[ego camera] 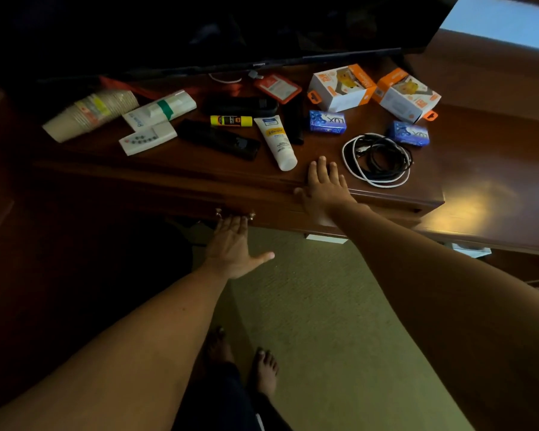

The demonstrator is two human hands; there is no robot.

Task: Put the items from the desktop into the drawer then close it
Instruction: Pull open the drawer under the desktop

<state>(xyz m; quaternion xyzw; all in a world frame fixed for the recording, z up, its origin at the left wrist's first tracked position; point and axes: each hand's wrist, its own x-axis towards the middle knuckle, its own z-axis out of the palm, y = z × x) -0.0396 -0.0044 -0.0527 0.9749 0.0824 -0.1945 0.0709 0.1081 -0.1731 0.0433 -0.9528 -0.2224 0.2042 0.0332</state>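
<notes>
The relaxed left hand (234, 244) reaches the small metal drawer handle (235, 214) at its 12 o'clock; the right hand (324, 189) lies flat, holding nothing, on the brown wooden desk (168, 169).

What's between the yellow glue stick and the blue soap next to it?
In the head view, the white lotion tube lies between the yellow glue stick and the nearer blue soap bar. A dark object also lies there, too dim to identify.

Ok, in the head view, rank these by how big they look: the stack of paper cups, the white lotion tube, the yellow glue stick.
1. stack of paper cups, largest
2. white lotion tube
3. yellow glue stick, smallest
All lie at a similar depth on the desktop, so the order looks dependable.
</notes>
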